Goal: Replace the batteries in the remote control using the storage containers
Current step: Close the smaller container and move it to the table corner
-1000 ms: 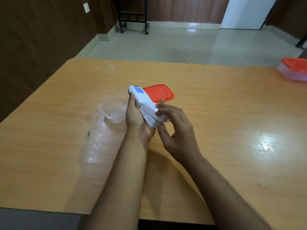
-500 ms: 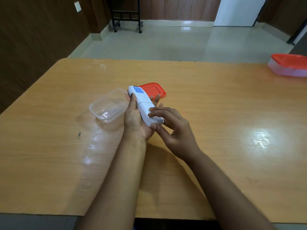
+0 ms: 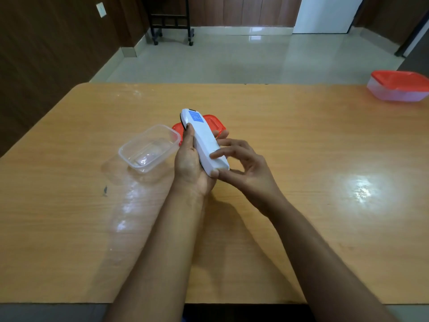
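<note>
I hold a white remote control (image 3: 204,140) back side up, a blue label near its far end, above the middle of the wooden table (image 3: 301,140). My left hand (image 3: 190,163) cradles it from the left and underneath. My right hand (image 3: 241,166) has fingertips on the battery cover at the near end, thumb under the tip. The cover sits flush with the body. A clear open container (image 3: 149,151) stands just left of my left hand, empty as far as I can see. Its orange lid (image 3: 214,123) lies behind the remote, partly hidden.
A second container with an orange lid (image 3: 398,88) stands closed at the table's far right edge. A small dark mark (image 3: 105,189) is on the tabletop at left. Beyond the table are a tiled floor and a black wheeled stand (image 3: 171,22).
The battery cover, raised at an angle a second ago, now lies flush on the remote. My right fingers slid along the near end. The view shifted slightly.
</note>
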